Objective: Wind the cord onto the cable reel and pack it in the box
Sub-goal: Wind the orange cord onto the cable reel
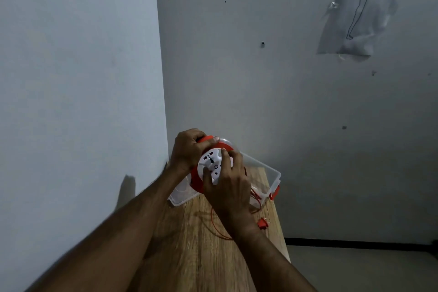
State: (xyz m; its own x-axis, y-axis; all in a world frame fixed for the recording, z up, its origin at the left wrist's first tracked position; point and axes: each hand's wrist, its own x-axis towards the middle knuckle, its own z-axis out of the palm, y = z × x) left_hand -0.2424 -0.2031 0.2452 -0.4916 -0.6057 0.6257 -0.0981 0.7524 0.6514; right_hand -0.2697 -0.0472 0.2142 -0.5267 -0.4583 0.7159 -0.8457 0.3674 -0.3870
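Cable reel (209, 168): held up in the air above the far end of the tabletop (196, 251), partly over the near-left corner of the box (265, 168). Round drum, orange flanges, white faceplate with dark socket holes turned toward the person. Hard, glossy plastic.

Left hand (187, 149): grip wrapped tight round the orange handle on top of the reel. Judged to be the steadying hand, keeping the body from turning.

Right hand (227, 185): fingers spread over the white face, thumb and fingertips pressing on it. Grip narrow, holding the faceplate; probably placed so to turn the drum and draw the cord in.

Cord (214, 225): thin, orange, limp. Loose loops lie on the tabletop below the right wrist and toward its right edge; some strands hang from the reel near the box. Much is not yet wound, I'd say.

Plug (262, 223): orange, two metal pins, lying free near the right edge of the tabletop.

Box: clear plastic tub, rounded rim, orange latch on its right end, lid not seen. Sits at the far end, by the wall corner.

Tabletop: light wood grain, narrow.
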